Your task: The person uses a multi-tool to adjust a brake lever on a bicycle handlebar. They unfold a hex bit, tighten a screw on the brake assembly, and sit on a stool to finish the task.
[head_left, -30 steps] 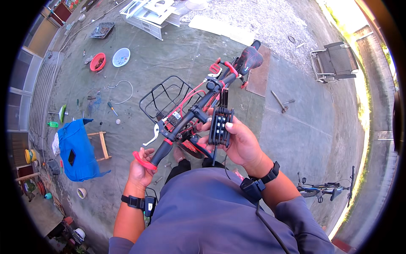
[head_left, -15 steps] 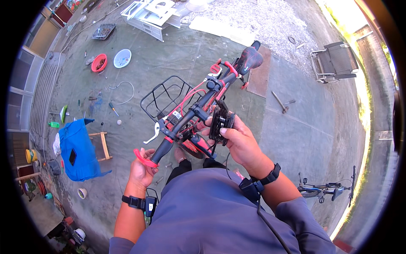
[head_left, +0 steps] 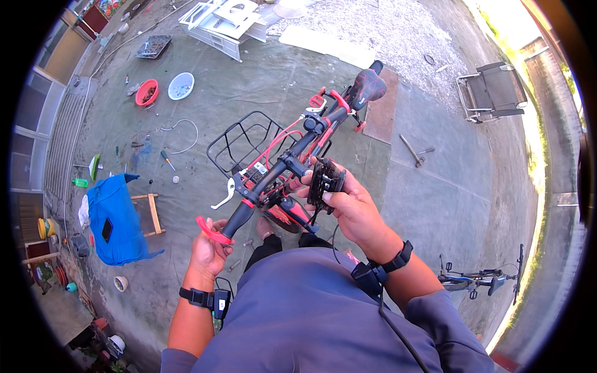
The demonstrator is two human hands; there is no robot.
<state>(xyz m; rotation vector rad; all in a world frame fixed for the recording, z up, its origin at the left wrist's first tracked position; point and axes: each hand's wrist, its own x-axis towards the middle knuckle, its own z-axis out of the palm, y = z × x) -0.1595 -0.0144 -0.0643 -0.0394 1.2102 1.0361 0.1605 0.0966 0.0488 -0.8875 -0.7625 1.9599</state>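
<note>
While gripped, black mount (head_left: 324, 181) in right hand (head_left: 351, 208)

Bike handlebar (head_left: 292, 158) was black w/ red grip ends; brake lever (head_left: 222, 195) white. Front basket (head_left: 242, 143) black wire. Device (head_left: 323, 180) in right hand (head_left: 348, 208) black. Red ring (head_left: 211, 231) by left hand (head_left: 208, 248). Both wrists had black bands; shirt (head_left: 311, 317) grey-blue. Far left: red bowl (head_left: 147, 92), white-blue bowl (head_left: 181, 86). Left: bright blue cloth (head_left: 112, 217) over wooden stool. Ground grey-green concrete. Near right: blue-black small bike (head_left: 482, 280).
</note>
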